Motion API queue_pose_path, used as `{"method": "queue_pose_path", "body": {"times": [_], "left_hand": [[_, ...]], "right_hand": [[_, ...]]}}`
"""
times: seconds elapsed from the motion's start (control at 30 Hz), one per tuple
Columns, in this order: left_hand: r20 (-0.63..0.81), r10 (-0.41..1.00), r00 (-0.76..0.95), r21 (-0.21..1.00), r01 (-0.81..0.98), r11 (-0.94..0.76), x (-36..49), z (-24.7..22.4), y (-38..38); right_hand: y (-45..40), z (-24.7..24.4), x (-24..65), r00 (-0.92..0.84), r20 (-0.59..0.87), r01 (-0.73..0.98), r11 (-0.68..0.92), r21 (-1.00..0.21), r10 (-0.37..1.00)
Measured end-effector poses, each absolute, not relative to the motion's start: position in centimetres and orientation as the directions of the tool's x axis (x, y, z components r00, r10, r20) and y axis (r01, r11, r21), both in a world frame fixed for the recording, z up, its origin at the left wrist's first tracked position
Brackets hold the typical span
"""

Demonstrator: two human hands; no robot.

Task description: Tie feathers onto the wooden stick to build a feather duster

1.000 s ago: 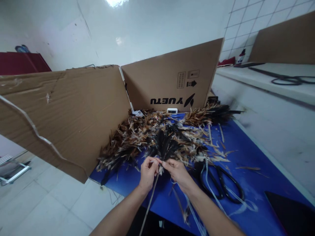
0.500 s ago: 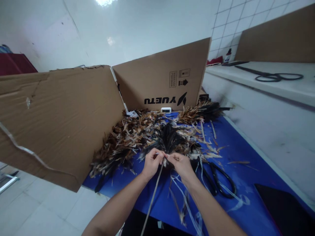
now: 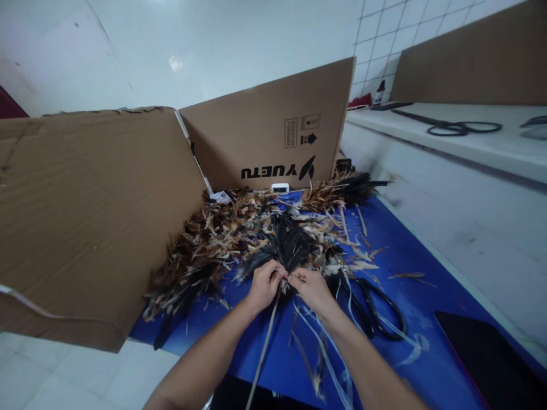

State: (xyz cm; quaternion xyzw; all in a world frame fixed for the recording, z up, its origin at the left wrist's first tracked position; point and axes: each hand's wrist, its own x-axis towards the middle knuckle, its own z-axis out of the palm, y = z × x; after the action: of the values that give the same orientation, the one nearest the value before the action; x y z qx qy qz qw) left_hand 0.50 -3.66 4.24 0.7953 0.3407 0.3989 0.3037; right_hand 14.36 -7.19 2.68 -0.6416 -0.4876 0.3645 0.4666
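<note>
My left hand [image 3: 265, 285] is pinched at the base of a fan of dark feathers [image 3: 287, 239], near the middle of the blue table. Close beside it, my right hand [image 3: 311, 289] has its fingers pinched at the same base; the fingertips hide what lies between them. From there a thin pale stick [image 3: 265, 347] runs down toward the front edge. Clear plastic strips [image 3: 322, 347] trail below my right hand. Black-handled scissors [image 3: 384, 310] rest on the table right of that hand. Brown and pale feathers [image 3: 226, 228] are heaped behind and to the left.
Cardboard panels [image 3: 265, 131] stand behind and left of the table [image 3: 410, 245]. A small white device [image 3: 280, 188] sits at the back. A dark flat object [image 3: 487, 353] lies at the right. More scissors [image 3: 461, 128] rest on a white ledge [image 3: 491, 149].
The view has shifted slightly, so the table and panels sit further left. Both hands stay at the feather base, with a small shift of the fingers.
</note>
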Motion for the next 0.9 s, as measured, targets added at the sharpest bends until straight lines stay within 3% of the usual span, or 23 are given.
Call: {"method": "queue_pose_path", "body": {"times": [0.43, 0.67, 0.9], "left_hand": [[0.377, 0.788, 0.486, 0.77, 0.308, -0.558, 0.2, 3.3, -2.7], [0.299, 0.828, 0.475, 0.838, 0.283, -0.465, 0.2, 2.5, -2.2], [0.326, 0.781, 0.533, 0.792, 0.297, -0.534, 0.2, 2.6, -2.2]], "right_hand": [[-7.6, 3.5, 14.6, 0.21, 0.025, 0.392, -0.061, -0.918, 0.977], [-7.9, 4.2, 14.6, 0.222, 0.031, 0.512, -0.089, -0.855, 0.975], [-8.1, 5.0, 14.6, 0.221, 0.038, 0.58, -0.1, -0.809, 0.974]]}}
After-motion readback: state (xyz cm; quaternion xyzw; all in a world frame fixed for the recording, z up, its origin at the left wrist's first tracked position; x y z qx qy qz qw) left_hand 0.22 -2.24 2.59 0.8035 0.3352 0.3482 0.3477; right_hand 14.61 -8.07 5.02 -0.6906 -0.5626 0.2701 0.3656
